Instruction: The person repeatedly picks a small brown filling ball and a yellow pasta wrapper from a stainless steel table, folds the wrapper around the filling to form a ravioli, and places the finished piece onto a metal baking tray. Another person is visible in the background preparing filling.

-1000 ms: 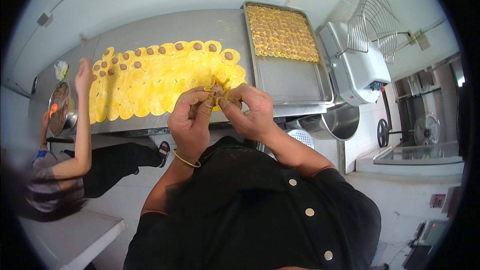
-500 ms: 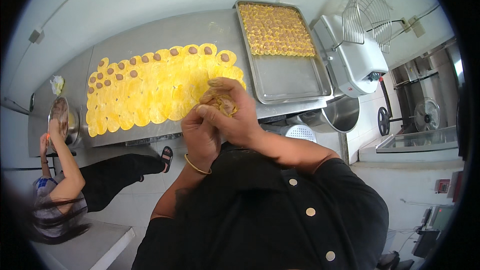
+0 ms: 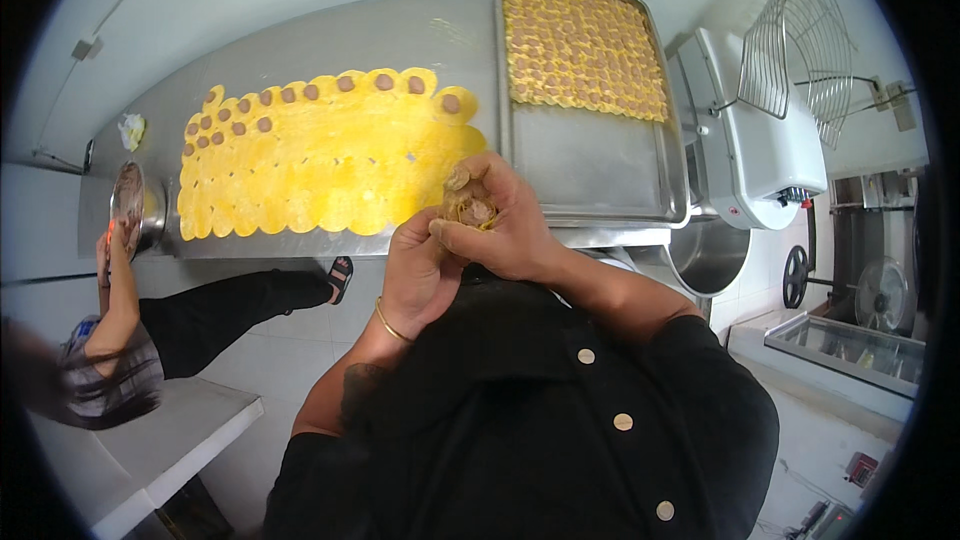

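In front of my chest, my right hand [image 3: 512, 228] is curled around an open-topped dumpling [image 3: 477, 211] with a yellow wrapper and pinkish meat filling. My left hand [image 3: 415, 278], with a gold bangle at its wrist, is closed against the dumpling's lower left side. Its fingertips are partly hidden behind my right hand. Just beyond lies a sheet of overlapping round yellow wrappers [image 3: 310, 175] on the steel table [image 3: 330, 35]. Lumps of meat filling [image 3: 383, 82] dot its far edge and left end. Rows of filled dumplings [image 3: 580, 50] cover the far part of a metal tray [image 3: 590, 165] at right.
A co-worker's hands [image 3: 120, 240] are at a metal bowl [image 3: 150, 215] at the table's left end. A white machine with a wire guard [image 3: 755, 140] stands right of the tray, a steel bowl [image 3: 712, 255] below it. A crumpled wrapper [image 3: 131, 130] lies at far left.
Both my hands, holding the dumpling, have shifted a little right along the table. My view has shifted too. The co-worker's hands stay by the bowl.
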Demonstrator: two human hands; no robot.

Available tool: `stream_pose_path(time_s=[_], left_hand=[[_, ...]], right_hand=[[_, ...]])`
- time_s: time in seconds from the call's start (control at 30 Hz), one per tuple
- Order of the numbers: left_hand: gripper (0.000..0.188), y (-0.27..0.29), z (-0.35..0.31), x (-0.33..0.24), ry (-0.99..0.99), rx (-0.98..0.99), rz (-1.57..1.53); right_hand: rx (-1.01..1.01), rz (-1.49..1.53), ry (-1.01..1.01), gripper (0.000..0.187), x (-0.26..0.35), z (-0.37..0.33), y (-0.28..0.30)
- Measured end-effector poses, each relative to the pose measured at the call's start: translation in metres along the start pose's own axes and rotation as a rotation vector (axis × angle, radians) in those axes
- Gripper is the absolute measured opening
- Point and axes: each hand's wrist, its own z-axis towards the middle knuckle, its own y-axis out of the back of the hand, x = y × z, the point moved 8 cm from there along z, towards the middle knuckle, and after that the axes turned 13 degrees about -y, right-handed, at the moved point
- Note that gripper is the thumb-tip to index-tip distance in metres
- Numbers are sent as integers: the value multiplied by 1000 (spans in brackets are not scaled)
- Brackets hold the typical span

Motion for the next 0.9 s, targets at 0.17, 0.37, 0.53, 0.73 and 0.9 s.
stream_pose_path(time_s=[0.17, 0.37, 0.53, 0.73, 0.9], left_hand=[[42, -28, 29, 32, 128, -105, 1], [56, -32, 58, 76, 273, -167, 3], [59, -6, 102, 101, 328, -180, 202], [51, -17, 157, 109, 304, 55, 346], [45, 29, 165, 56, 142, -79, 590]], right_hand=[[-182, -316, 414, 35, 8, 5, 67], [-103, -370, 456, 48, -34, 14, 112], [-214, -613, 177, 61, -68, 21, 165], [-321, -679, 124, 43, -92, 41, 183], [-568, -789, -54, 31, -130, 97, 187]])
